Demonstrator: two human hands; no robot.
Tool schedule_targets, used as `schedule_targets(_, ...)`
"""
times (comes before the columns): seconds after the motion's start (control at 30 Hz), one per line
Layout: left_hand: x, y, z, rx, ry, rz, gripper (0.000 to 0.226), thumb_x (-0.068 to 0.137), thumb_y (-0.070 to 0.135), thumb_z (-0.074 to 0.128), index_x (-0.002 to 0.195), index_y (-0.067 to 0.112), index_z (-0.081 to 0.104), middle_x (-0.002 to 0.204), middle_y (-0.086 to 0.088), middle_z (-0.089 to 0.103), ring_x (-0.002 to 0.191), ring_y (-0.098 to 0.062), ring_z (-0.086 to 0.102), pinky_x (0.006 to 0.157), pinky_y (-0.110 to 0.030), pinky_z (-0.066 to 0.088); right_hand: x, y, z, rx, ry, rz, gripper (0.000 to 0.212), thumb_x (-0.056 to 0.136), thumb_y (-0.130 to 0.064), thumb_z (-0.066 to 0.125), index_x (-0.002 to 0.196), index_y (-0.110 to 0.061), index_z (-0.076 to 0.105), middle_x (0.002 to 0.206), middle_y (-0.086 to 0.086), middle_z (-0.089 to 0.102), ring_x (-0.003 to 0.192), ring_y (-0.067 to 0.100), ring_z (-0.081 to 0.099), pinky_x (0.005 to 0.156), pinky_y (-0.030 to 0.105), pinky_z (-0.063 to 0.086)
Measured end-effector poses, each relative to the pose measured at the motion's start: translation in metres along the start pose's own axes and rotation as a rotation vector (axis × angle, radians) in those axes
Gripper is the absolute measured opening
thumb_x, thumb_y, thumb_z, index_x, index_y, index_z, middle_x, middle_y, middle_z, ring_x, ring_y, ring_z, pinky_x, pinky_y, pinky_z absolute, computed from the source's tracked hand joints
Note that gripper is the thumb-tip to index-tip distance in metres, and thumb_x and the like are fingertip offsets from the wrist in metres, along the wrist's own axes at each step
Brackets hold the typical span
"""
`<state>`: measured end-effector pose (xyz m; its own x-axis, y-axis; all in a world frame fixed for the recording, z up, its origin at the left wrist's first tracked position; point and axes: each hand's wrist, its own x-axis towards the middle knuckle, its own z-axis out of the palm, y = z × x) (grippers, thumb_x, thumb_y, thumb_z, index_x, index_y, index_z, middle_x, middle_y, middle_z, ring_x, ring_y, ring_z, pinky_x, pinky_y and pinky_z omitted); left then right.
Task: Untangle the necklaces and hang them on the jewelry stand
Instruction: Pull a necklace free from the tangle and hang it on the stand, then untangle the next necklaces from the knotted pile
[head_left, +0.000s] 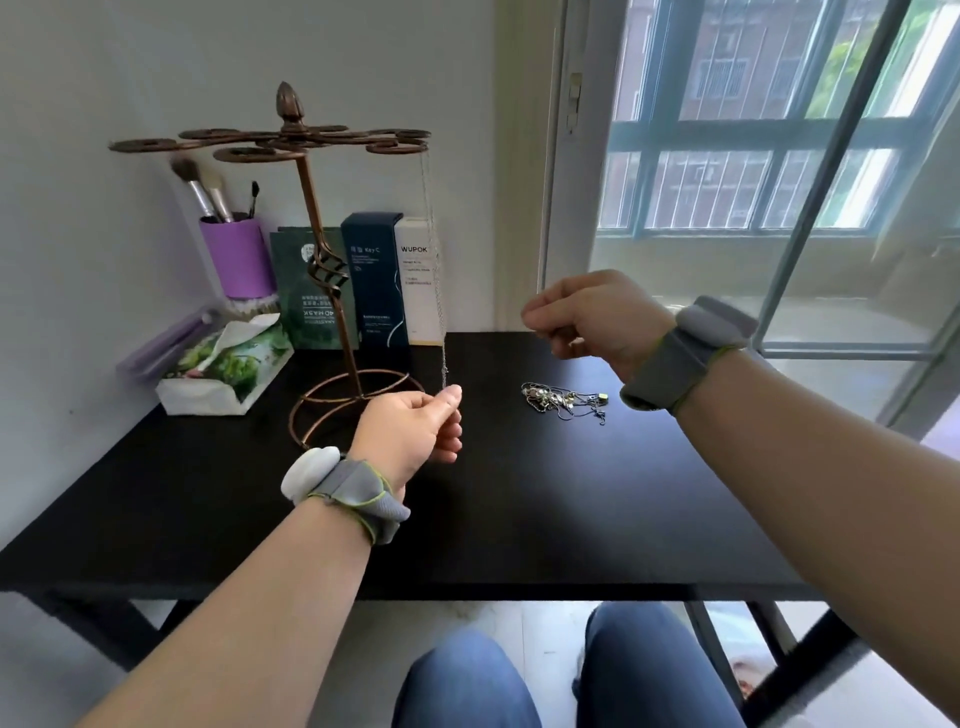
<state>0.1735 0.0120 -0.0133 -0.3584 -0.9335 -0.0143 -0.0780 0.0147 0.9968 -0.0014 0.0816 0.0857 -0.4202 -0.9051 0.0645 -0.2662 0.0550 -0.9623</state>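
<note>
A copper jewelry stand (311, 208) with ring-shaped arms rises from the black table (519, 509). One thin silver necklace (435, 260) hangs from its right arm, reaching down to the table level. My left hand (415, 428) pinches the bottom end of that chain between thumb and fingers. A tangled pile of necklaces (563, 401) lies on the table to the right. Above and behind the pile hovers my right hand (592, 317), fingers curled closed; I cannot see anything in it.
Against the wall stand a purple brush cup (239, 257), three upright boxes and packets (374, 280) and a tissue pack (223, 369). A sliding glass door (753, 171) is to the right. My knees show below the table's front edge.
</note>
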Motion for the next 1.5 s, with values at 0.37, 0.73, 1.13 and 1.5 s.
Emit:
schedule_targets(0.37, 0.010, 0.003, 0.056, 0.112, -0.156, 0.055, 0.013, 0.088, 0.014, 0.062, 0.076, 0.010, 0.064, 0.071, -0.007, 0.065, 0.068, -0.019, 0.061, 0.062, -0.027, 0.053, 0.027, 0.066, -0.031, -0.491, 0.042, -0.051, 0.014, 0.074, -0.011, 0.071, 0.066, -0.022, 0.068, 0.068, 0.003, 0.066, 0.059, 0.016, 0.057, 0.066, 0.027, 0.051)
schedule_targets(0.73, 0.072, -0.009, 0.091, 0.330, -0.045, 0.160, 0.024, 0.079, 0.005, 0.064, 0.076, 0.029, 0.064, 0.077, 0.006, 0.067, 0.079, -0.017, 0.065, 0.082, -0.044, 0.055, 0.072, 0.102, -0.025, -0.814, -0.132, -0.147, 0.006, 0.077, -0.027, 0.069, 0.081, -0.028, 0.072, 0.074, -0.014, 0.058, 0.077, 0.009, 0.055, 0.070, 0.022, 0.040)
schedule_targets(1.13, 0.103, -0.018, 0.103, 0.346, -0.048, 0.186, 0.029, 0.077, -0.005, 0.057, 0.085, 0.020, 0.068, 0.079, 0.002, 0.069, 0.076, -0.012, 0.065, 0.075, -0.033, 0.057, 0.079, 0.131, -0.029, -0.832, -0.129, -0.284, 0.011, 0.082, -0.032, 0.066, 0.088, -0.027, 0.074, 0.080, -0.014, 0.052, 0.079, 0.008, 0.049, 0.076, 0.025, 0.042)
schedule_targets(1.5, 0.088, -0.013, 0.097, 0.542, -0.130, 0.292, 0.015, 0.071, 0.014, 0.077, 0.075, 0.026, 0.069, 0.080, 0.004, 0.066, 0.070, -0.008, 0.062, 0.069, -0.019, 0.050, 0.074, 0.131, -0.043, -0.647, -0.079, -0.218, 0.008, 0.082, -0.027, 0.066, 0.075, -0.029, 0.069, 0.076, -0.014, 0.058, 0.072, -0.003, 0.053, 0.066, 0.004, 0.035)
